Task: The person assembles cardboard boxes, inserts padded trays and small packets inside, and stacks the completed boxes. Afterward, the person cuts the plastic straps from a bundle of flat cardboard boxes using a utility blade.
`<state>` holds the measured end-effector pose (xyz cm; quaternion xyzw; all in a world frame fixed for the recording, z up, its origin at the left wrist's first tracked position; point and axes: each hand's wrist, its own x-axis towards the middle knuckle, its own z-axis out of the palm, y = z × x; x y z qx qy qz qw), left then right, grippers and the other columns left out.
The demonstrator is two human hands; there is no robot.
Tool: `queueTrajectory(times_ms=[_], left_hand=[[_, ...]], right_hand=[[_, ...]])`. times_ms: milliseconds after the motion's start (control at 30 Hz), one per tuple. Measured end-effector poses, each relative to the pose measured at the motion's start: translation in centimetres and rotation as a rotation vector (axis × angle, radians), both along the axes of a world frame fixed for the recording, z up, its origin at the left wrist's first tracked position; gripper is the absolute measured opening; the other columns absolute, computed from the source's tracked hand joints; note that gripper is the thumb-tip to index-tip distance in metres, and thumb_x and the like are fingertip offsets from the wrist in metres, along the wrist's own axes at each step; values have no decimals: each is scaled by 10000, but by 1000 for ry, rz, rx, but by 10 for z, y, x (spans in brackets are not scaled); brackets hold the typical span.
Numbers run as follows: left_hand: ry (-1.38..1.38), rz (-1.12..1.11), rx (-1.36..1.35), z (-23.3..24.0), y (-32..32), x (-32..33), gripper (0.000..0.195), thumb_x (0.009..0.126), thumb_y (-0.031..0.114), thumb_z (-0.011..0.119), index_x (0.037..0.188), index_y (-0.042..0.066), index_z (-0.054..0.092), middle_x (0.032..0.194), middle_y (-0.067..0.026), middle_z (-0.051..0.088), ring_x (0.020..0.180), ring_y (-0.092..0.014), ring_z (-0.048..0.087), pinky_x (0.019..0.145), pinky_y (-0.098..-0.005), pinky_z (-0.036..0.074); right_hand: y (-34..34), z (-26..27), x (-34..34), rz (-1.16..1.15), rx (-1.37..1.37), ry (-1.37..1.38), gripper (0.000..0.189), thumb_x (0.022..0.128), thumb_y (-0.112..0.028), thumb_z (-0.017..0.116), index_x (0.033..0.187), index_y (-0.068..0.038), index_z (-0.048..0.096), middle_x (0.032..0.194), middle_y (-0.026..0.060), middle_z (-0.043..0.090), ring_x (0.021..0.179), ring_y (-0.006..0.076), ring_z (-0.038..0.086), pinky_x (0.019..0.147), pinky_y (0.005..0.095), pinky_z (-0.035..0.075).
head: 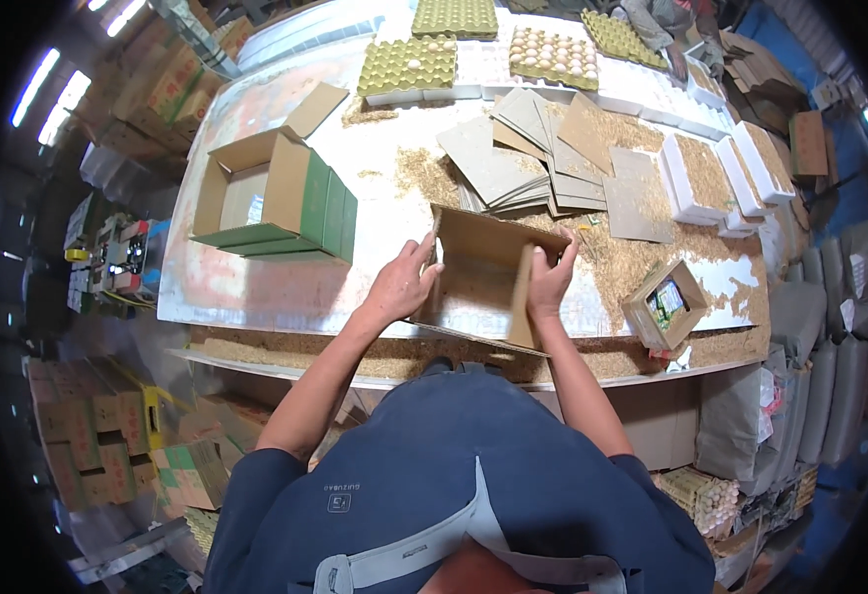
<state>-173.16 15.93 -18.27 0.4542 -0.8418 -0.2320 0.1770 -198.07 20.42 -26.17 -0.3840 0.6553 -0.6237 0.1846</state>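
In front of me at the table's near edge is an open cardboard box (478,275), tilted, its inside facing me. My left hand (402,286) lies against its left side, thumb at the rim. My right hand (553,278) grips the right side, its thumb inside by a flap. Left of it stands an open green and brown cardboard box (323,208) with a small packet (256,209) inside. Beyond my hands lies a fanned pile of grey cardboard sheets (504,174). To the right, a small cardboard box (633,315) holds green printed packets (665,298).
Loose husks or shavings (605,260) cover much of the table's right side. White foam boxes (683,200) filled with it stand at right. Egg trays (454,18), one full of eggs (553,56), line the far side. Another person's arm (676,59) reaches in at the far right.
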Motion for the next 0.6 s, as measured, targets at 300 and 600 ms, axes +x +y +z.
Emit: queueTrajectory(times_ms=[300, 600], left_hand=[[-391, -475, 496, 20, 8, 7, 1033, 743, 648, 695, 1504, 74, 299, 1582, -253, 62, 1463, -388, 132, 1168, -492, 250], [-334, -82, 237, -12, 17, -5, 694, 673, 409, 811, 1237, 72, 586, 1183, -159, 536, 1134, -330, 527, 848, -425, 473]], right_hand=[[5, -62, -41, 240, 114, -138, 333, 751, -18, 714, 1066, 31, 619, 936, 89, 687, 871, 160, 632, 807, 297, 496], [5, -74, -87, 449, 455, -141, 199, 826, -100, 708, 985, 6, 653, 893, 49, 674, 820, 116, 607, 757, 271, 477]])
